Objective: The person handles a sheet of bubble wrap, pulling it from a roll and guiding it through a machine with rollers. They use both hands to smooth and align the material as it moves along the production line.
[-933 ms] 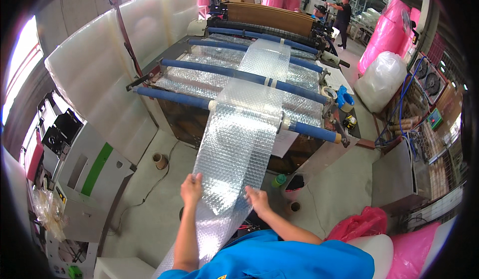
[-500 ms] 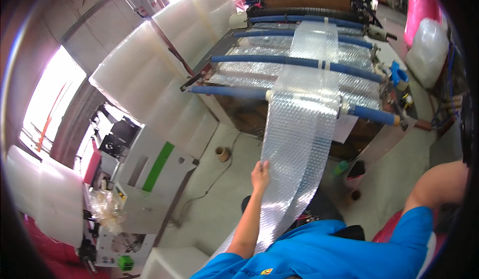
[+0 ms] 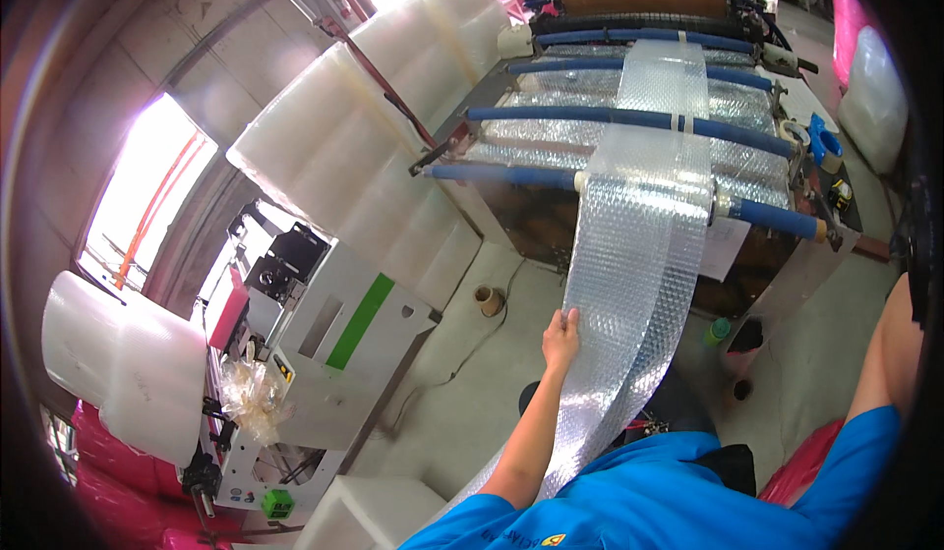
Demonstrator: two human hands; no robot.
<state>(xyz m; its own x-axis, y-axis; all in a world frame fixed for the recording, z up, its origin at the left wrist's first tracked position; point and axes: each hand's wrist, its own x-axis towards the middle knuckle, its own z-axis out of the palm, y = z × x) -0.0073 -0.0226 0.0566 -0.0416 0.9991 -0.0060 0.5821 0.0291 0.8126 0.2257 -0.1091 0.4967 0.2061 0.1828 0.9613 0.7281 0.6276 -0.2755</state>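
Note:
My left hand (image 3: 561,340) is closed on the left edge of a long strip of silvery bubble wrap (image 3: 629,255). The strip hangs down from the front blue roller (image 3: 501,173) of a machine and runs past my left forearm toward my body. A second layer of the wrap folds beneath it on the right. My right arm (image 3: 890,344) reaches up at the right edge of the picture, where its hand is out of sight by a dark upright part.
Several blue rollers cross the machine (image 3: 629,115). Ahead on the left stand big wrapped rolls (image 3: 334,147). A white machine with a green stripe (image 3: 360,322) is at left. Tape rolls (image 3: 824,142) lie at right; a cardboard core (image 3: 488,301) and cable are on the floor.
The view has turned slightly left, so everything appears farther right in the picture. My left hand keeps hold of the bubble wrap's edge.

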